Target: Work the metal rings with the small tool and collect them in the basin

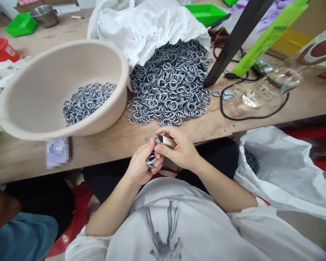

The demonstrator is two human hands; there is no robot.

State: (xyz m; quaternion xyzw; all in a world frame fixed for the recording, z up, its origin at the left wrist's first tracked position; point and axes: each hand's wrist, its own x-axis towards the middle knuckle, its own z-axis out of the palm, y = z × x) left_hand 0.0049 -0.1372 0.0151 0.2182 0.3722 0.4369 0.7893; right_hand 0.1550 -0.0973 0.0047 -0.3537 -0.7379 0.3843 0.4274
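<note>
My left hand (139, 165) is closed around a few grey rings (151, 160), just off the table's front edge. In my right hand (184, 148) is a short knife (168, 141) with a pale grip and a dark slanted tip, pinched between thumb and fingers. The tip meets a ring held up at my left fingertips; the exact contact is too small to make out. Beyond my hands, a big heap of grey rings (171, 81) spills from a white sack (152, 25). More rings lie in the large beige basin (38, 83) to the left.
A dark upright bar (233, 43) and a green strip (271, 36) rise at the right, near a clear bottle (274, 85) and a black cable (244, 119). An open white bag (282, 159) sits below the table. A co-worker's blue sleeve (24, 235) is at lower left.
</note>
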